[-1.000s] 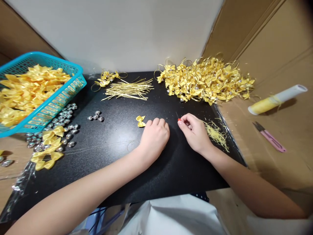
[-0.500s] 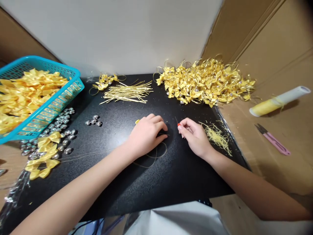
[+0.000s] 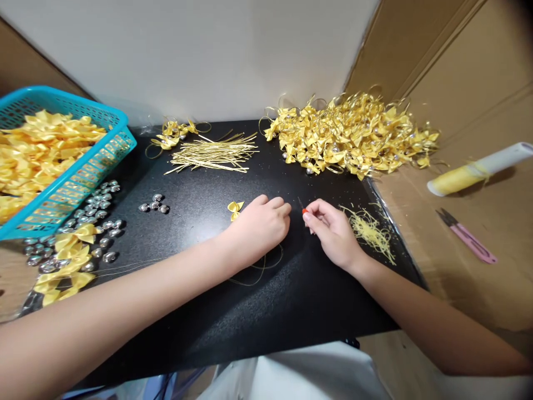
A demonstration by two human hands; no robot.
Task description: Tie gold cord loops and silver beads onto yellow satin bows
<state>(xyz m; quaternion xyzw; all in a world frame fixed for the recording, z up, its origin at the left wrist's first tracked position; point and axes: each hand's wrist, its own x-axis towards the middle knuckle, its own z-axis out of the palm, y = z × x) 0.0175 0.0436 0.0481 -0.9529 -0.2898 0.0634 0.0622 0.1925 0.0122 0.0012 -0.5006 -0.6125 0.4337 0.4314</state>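
closest to the camera are the 2 bare forearms coming in over the black mat (image 3: 291,300), with a thin loop of thread (image 3: 266,261) lying on it just under the left wrist. the left hand (image 3: 258,225) is palm down with fingers curled together, tips pressed to the mat; looks like it's pinning or pinching the thread end there but i honestly can't tell what's under the fingertips. the right hand (image 3: 333,230) is pinched shut on a needle tool (image 3: 302,207) with a little red bit at the grip, point sticking up and away. a single yellow bow (image 3: 235,208) sits on the mat just beside the left knuckles, not touching as far as i can see.

my read: this is the threading bit, needle ready, bow waiting. next move would need the left fingers to grab that bow and line it up with the needle point, steady and small.

further out: thread scraps (image 3: 370,230) right of the right hand, silver beads (image 3: 154,205) to the left, pink snips (image 3: 470,236) and a spool (image 3: 478,169) on the cardboard. at the back, gold strips (image 3: 212,155), a big pile of finished bows (image 3: 353,136), and a teal basket (image 3: 83,178) of plain bows far left.
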